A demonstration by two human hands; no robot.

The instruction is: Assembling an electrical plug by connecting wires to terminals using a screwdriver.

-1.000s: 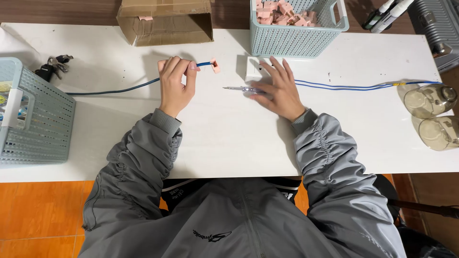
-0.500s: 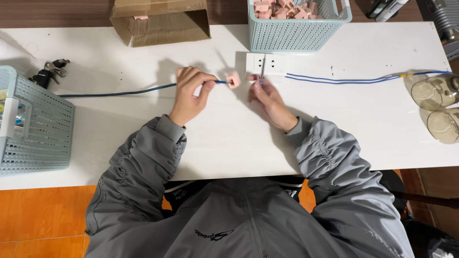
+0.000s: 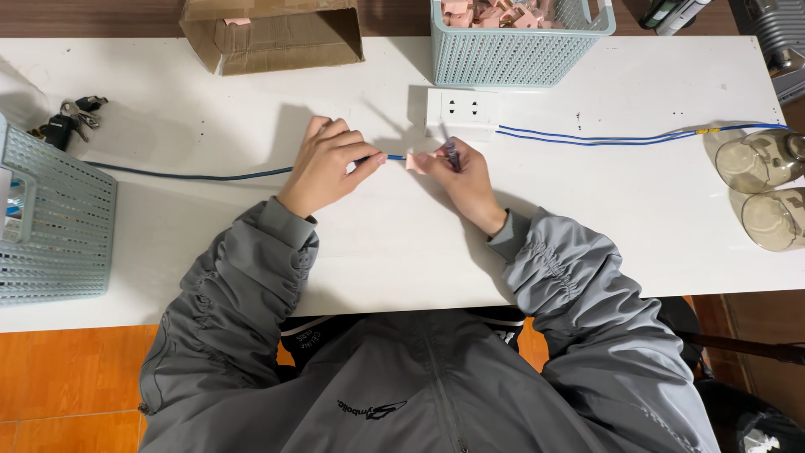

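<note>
My left hand pinches a dark blue cable near its end; the cable trails left across the white table. At the cable's tip sits a small pink connector. My right hand grips that connector together with a thin screwdriver, whose tip I cannot see clearly. Both hands meet in front of a white socket block.
A pale blue basket of pink connectors stands behind the socket block, a cardboard box to its left. Two blue wires run right toward two glass jars. Another pale blue basket and keys lie at left.
My right hand picked the screwdriver off the table and came to the pink connector. My left hand brought the cable end rightward, so both hands now meet in front of the socket block.
</note>
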